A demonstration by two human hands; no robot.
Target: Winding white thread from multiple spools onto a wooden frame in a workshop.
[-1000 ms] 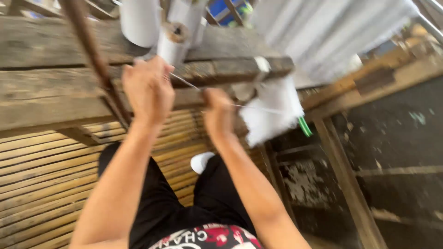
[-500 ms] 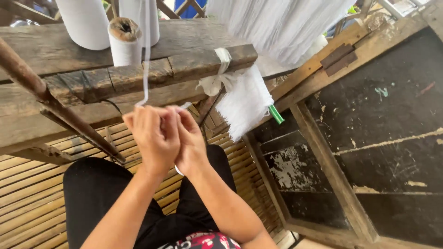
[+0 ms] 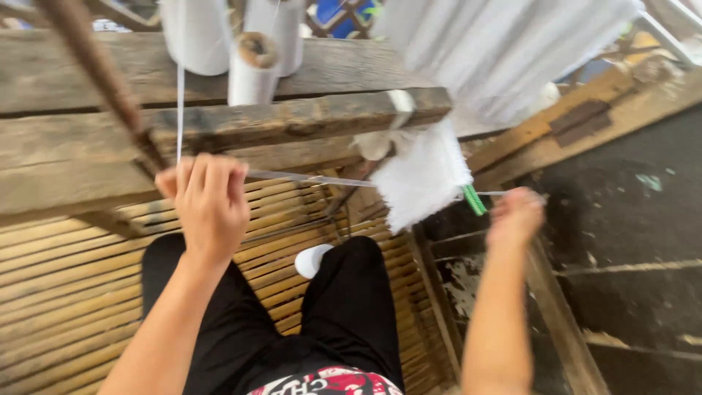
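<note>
Nearest to the camera, the person's legs in black trousers (image 3: 344,314) stretch out over a floor of split bamboo slats (image 3: 66,292), with a patterned red, white and black hem showing at the bottom edge. A white foot or sock (image 3: 313,260) peeks out between the knees.

Up from there, both arms reach forward and well apart. The left hand (image 3: 208,201) is curled into a loose fist just below a weathered wooden beam (image 3: 292,121), its fingers closed around a white thread (image 3: 314,178). One part of that thread rises straight from the fist to the spools above; another part runs taut and nearly level to the right, across the gap between the arms. The right hand (image 3: 515,216) is blurred, held out to the side at about the same height; its fingers look drawn together at the far end of the thread, though the blur keeps the exact grip from being clear.

Between the hands, a little farther off, a bundle of white fibres (image 3: 424,175) hangs from the end of the beam, with a small green piece (image 3: 475,200) at its lower right edge.

Beyond, on the upper plank, stand white thread spools (image 3: 252,73), one with a brown cardboard core on top. A rusty brown bar (image 3: 102,80) slants across the left, and a broad sheet of white threads (image 3: 504,51) fans across the top right.
</note>
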